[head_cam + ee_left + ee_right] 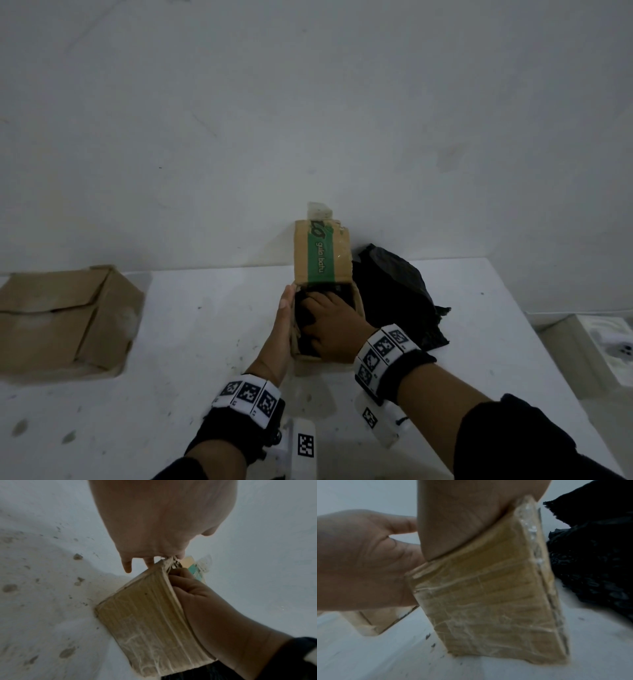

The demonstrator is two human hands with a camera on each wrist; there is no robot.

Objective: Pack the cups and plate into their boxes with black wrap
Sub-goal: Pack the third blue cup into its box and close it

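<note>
Wrist bands w/ black-and-white tags (383,349) sit nearest on both our forearms, over black sleeves. Our right hand (329,325) reaches down into the open top of the small cardboard box (358,301), palm down, fingers spread over the black wrap (303,313) that fills the inside; whether those fingers pinch the wrap or only press it, we can't tell. What's under the wrap is hidden, so no cup or plate shows. Our left hand (282,322) lies flat vs. the box's left wall, fingers straight, steadying it and grasping nothing. From the left wrist view the left hand's fingers (126,566) point down by the box's top corner, and the right hand (193,595) dips over the rim. From the right wrist view the box (488,595) stands upright on the table, its near face covered in clear tape, w/ the left hand (359,561) just beside it.

Box lid flap (322,253) stands up at the far side, brown w/ a green stripe reading "gula batu".

Just right of the box, touching or nearly so, lies a crumpled heap of black plastic (397,294). Well apart at the left edge of the white table (188,342) sits a bigger cardboard box (65,318), flaps shut. Behind everything, a plain pale wall (308,102).
</note>
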